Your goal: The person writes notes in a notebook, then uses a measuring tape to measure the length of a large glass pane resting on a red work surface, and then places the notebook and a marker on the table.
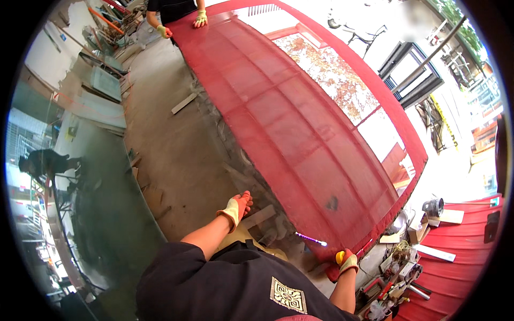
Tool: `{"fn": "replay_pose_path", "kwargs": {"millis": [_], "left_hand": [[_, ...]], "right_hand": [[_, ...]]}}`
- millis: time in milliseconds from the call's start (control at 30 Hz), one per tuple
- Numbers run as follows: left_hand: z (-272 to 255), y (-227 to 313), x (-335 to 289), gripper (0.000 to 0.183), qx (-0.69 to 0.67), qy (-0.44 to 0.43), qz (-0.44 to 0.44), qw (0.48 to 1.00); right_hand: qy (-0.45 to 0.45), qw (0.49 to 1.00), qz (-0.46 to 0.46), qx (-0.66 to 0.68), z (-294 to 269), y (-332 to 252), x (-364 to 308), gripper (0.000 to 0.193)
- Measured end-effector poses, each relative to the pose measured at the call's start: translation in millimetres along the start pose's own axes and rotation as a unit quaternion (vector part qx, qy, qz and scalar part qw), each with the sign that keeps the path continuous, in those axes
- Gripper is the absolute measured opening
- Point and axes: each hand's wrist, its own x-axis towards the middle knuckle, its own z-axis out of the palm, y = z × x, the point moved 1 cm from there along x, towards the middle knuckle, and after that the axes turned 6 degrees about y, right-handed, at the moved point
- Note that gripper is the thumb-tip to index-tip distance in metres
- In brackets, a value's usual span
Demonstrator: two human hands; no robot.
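Observation:
My left hand (240,207), in an orange and cream work glove, is held off the table's near left edge. Its fingers are curled together, and whatever may be inside is hidden. In a matching glove, my right hand (348,262) is closed around a small yellow rounded thing (340,258) at the near corner of a red-covered table (289,200). A large clear glass sheet (321,134) appears to lie on the table, showing reflections. Close to my right hand is a thin purple-white rod or light streak (310,239).
A co-worker in gloves (200,19) stands at the table's far end. Glass panes (96,187) lean along the left. Tools and scraps (388,283) crowd the lower right, beside a red corrugated sheet (455,257). A wood strip (183,104) lies on the floor.

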Motion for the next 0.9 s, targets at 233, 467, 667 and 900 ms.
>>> {"fn": "replay_pose_path", "kwargs": {"millis": [233,467,667,900], "left_hand": [[-5,-11,-6,0.051,-0.021,-0.028,0.031,0.999],[18,-102,-31,0.066,0.066,-0.336,-0.119,0.932],[33,-133,-23,0.071,0.007,-0.367,-0.232,0.901],[20,-98,-24,0.063,-0.012,-0.248,-0.126,0.96]], "right_hand": [[0.002,0.907,-0.174,-0.384,-17,-14,-16,0.032],[0.014,0.917,-0.152,-0.368,-20,-21,-19,0.03],[0.004,0.942,-0.135,-0.306,-7,-16,-16,0.029],[0.003,0.821,-0.312,-0.479,17,-27,-29,0.024]]}}
